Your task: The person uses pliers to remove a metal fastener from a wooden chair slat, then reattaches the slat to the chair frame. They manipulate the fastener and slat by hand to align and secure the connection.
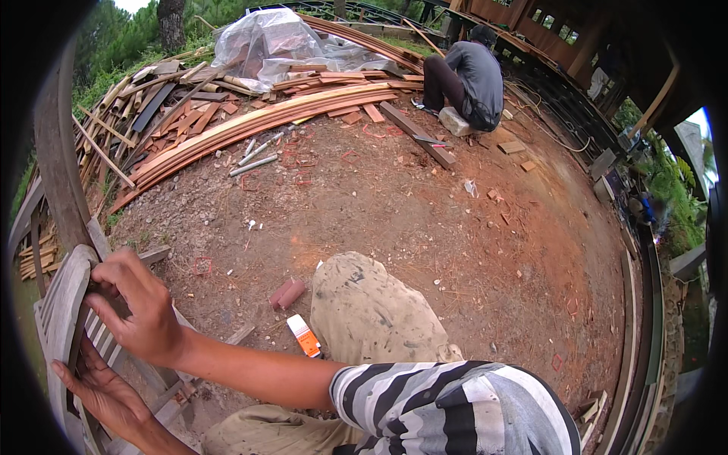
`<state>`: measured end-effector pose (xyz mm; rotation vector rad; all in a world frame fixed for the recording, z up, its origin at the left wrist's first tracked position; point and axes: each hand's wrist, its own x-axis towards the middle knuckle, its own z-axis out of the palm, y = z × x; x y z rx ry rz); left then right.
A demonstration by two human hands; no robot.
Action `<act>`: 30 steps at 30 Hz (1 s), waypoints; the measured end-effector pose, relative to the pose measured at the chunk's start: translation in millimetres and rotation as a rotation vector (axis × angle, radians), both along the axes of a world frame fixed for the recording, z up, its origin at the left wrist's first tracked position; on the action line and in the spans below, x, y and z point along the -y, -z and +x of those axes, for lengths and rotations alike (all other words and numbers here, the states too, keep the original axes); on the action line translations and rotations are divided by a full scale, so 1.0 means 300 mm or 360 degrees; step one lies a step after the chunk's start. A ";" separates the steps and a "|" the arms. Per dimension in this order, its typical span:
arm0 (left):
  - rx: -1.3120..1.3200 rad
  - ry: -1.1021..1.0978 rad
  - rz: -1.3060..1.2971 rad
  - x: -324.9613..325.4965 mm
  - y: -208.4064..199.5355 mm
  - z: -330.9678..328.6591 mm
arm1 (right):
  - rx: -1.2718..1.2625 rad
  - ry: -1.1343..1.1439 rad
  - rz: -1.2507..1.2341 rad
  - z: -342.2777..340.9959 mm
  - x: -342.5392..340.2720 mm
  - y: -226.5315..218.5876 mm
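A grey, weathered slatted wooden frame (pixel 67 303), like a chair back, stands at my left. My right hand (pixel 140 307) reaches across to its curved top rail; the fingers are curled and pinched against the wood, and anything between them is hidden. Lower down, my left hand (pixel 110 398) grips the same frame, its thumb lying across the edge and its other fingers partly behind. On the ground by my knee lie two reddish-brown rolls (pixel 287 294), side by side. Close to them is a white and orange bottle (pixel 304 335).
Long reddish planks (pixel 258 125) lie in a curved-looking stack, with scrap wood (pixel 193 117) and a clear plastic sheet (pixel 269 45) behind. Pale pipes (pixel 254 164) rest on the dirt. Another person (pixel 466 80) sits on a block at the back right, beside a dark beam (pixel 417 135).
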<state>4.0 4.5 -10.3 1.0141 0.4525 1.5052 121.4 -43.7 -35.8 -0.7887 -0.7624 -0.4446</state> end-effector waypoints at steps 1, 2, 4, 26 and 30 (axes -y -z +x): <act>0.0010 0.0003 0.0004 -0.004 0.002 -0.003 | 0.0015 0.0012 -0.0010 0.009 -0.008 0.008; 0.0022 0.0018 0.0023 -0.006 0.004 -0.007 | 0.0020 0.0015 -0.0014 0.007 -0.024 0.014; 0.0014 -0.0013 0.0090 -0.006 -0.001 -0.037 | 0.0080 0.0031 0.0087 -0.006 -0.018 -0.011; 0.0216 0.0425 0.0180 0.140 0.256 -0.392 | -0.0102 -0.1629 -0.0100 -0.079 0.039 0.244; 0.0352 0.0329 0.0138 0.174 0.291 -0.465 | -0.0444 -0.2577 -0.0334 -0.090 0.082 0.205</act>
